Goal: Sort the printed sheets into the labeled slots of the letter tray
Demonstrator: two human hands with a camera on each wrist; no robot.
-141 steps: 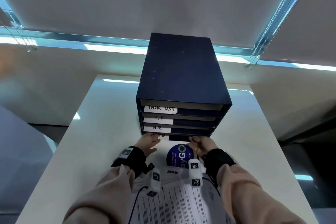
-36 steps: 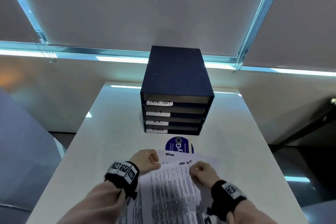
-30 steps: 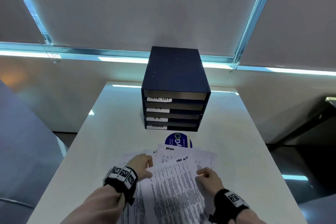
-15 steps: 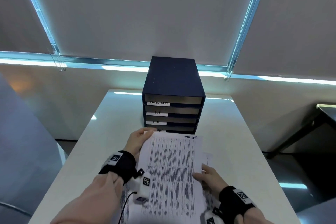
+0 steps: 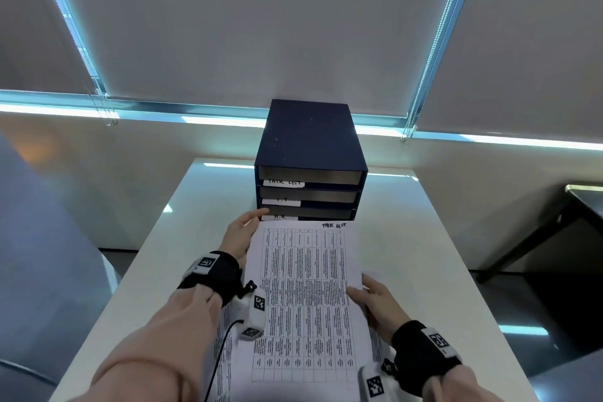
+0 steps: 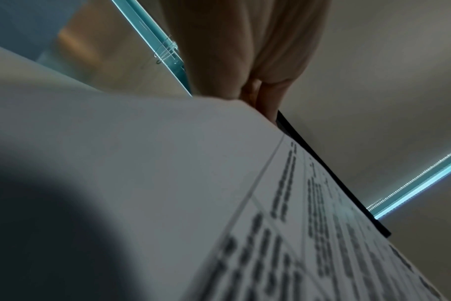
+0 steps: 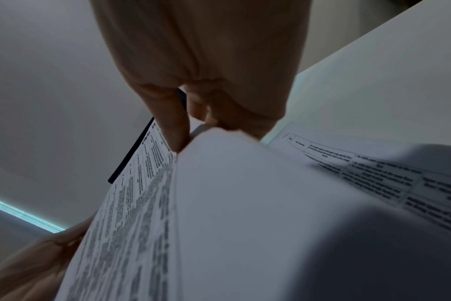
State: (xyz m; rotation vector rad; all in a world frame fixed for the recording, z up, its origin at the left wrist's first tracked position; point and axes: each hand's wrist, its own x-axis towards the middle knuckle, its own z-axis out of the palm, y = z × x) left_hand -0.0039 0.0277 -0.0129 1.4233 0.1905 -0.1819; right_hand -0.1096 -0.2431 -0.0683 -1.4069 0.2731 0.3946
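Note:
The dark blue letter tray (image 5: 310,147) stands at the far middle of the white table (image 5: 408,238). Its slots carry white labels: TASK LIST (image 5: 283,183) on top, I.T (image 5: 280,202) below, then H.R. (image 5: 280,216); the lowest slot is hidden behind the paper. I hold a printed sheet (image 5: 306,287) marked "TASK LIST" in the air just before the tray. My left hand (image 5: 241,235) grips its left edge near the top. My right hand (image 5: 372,300) pinches its right edge, thumb (image 7: 173,126) on top. The sheet's far edge sits level with the H.R. slot.
More printed sheets (image 7: 373,173) lie on the table under the held one, near the front edge. A grey chair (image 5: 39,254) stands to the left. A dark table (image 5: 580,206) is off to the right. Blinds hang behind the tray.
Both hands took the TASK LIST sheet off the spread pile, lifted it and carried it forward; its far edge now covers the lowest slot of the tray.

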